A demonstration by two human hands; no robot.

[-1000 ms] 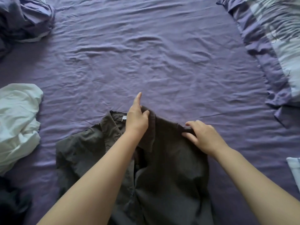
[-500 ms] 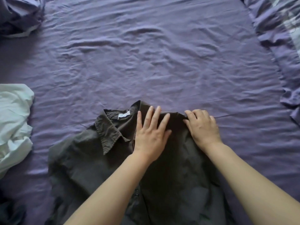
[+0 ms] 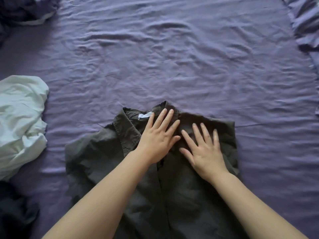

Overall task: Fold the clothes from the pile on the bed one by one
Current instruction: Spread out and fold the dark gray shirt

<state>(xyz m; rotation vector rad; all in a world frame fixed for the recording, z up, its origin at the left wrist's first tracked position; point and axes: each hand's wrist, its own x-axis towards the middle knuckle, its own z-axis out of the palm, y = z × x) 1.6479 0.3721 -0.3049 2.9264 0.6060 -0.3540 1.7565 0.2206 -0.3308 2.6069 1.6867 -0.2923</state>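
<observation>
A dark grey collared shirt [image 3: 96, 157] lies front-up on the purple bed sheet [image 3: 172, 57], its collar and white neck label towards the far side. My left hand [image 3: 158, 137] lies flat on the shirt just below the collar, fingers straight and spread. Beside it, my right hand [image 3: 205, 150] presses flat on the shirt's right shoulder, fingers straight too. The shirt's right side ends in a straight edge by my right hand. Its left side spreads out, wrinkled. My forearms hide the shirt's lower middle.
A crumpled pale mint garment [image 3: 19, 121] lies at the left edge. Dark clothing [image 3: 15, 214] sits at the bottom left. A dark bundle [image 3: 22, 9] is at the top left, and purple bedding [image 3: 305, 23] at the top right.
My right hand has let go of the shoulder edge it pinched and now lies flat on the shirt. My left hand stays flat below the collar. The view has shifted a little.
</observation>
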